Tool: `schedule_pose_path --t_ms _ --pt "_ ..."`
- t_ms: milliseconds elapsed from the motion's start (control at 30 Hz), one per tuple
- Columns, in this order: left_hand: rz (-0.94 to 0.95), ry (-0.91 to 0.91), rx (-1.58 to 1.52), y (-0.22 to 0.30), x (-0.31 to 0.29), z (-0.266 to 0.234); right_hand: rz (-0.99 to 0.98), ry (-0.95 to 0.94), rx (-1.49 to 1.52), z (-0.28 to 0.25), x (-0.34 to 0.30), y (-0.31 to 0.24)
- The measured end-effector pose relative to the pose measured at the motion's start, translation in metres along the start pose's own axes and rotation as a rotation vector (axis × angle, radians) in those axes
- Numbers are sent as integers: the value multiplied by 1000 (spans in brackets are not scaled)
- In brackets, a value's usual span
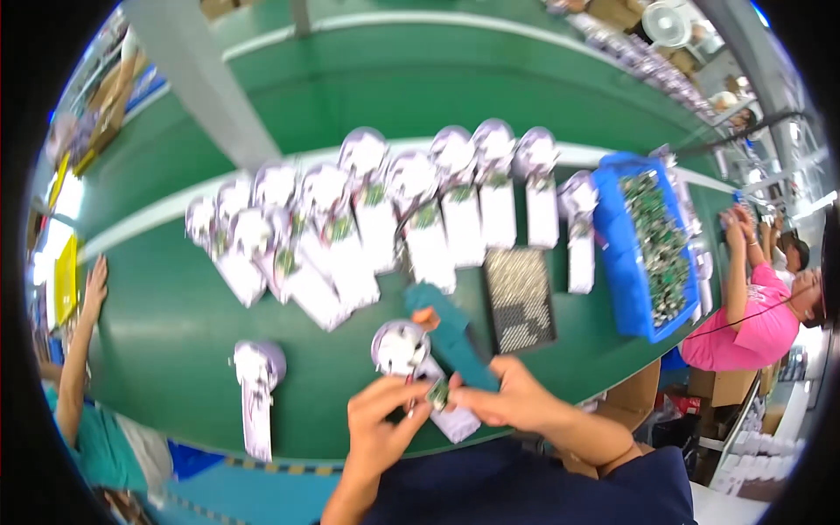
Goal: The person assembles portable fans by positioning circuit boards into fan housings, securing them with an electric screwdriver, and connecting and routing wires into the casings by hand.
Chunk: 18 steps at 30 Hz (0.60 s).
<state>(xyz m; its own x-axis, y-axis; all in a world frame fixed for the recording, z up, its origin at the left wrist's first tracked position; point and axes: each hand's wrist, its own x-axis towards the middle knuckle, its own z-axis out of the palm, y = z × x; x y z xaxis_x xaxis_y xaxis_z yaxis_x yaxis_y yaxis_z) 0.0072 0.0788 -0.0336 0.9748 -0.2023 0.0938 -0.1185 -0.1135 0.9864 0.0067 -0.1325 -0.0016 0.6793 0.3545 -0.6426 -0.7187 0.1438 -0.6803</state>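
Observation:
At the near edge of the green table, a small green circuit board (438, 395) is pinched between the fingertips of my left hand (378, 423) and my right hand (516, 398). Thin wires show beside it. Just beyond my fingers lies a white device with a round head (400, 346) and a flat, long body (457, 423), partly covered by my hands. A teal pistol-shaped tool (453, 339) with an orange part reaches up from beside my right hand; whether that hand also grips it, I cannot tell. Both hands are closed.
Several similar white devices (429, 249) stretch in a row across the table, and one (257, 394) lies apart at left. A dark tray of small metal parts (520, 297) sits before a blue bin (626, 289) of circuit boards. Co-workers are at left (101, 446) and right (735, 328).

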Motion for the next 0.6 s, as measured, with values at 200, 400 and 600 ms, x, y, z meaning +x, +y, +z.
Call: schedule_pose_path --t_ms 200,400,600 --pt "-67 -35 -139 -10 -6 -1 -302 -55 -282 -4 -3 -6" --pt "-190 -95 -248 -4 -2 -9 26 -136 -309 -6 2 -18" --pt "-218 -180 -277 -5 2 -9 -156 -101 -247 -9 1 -6"
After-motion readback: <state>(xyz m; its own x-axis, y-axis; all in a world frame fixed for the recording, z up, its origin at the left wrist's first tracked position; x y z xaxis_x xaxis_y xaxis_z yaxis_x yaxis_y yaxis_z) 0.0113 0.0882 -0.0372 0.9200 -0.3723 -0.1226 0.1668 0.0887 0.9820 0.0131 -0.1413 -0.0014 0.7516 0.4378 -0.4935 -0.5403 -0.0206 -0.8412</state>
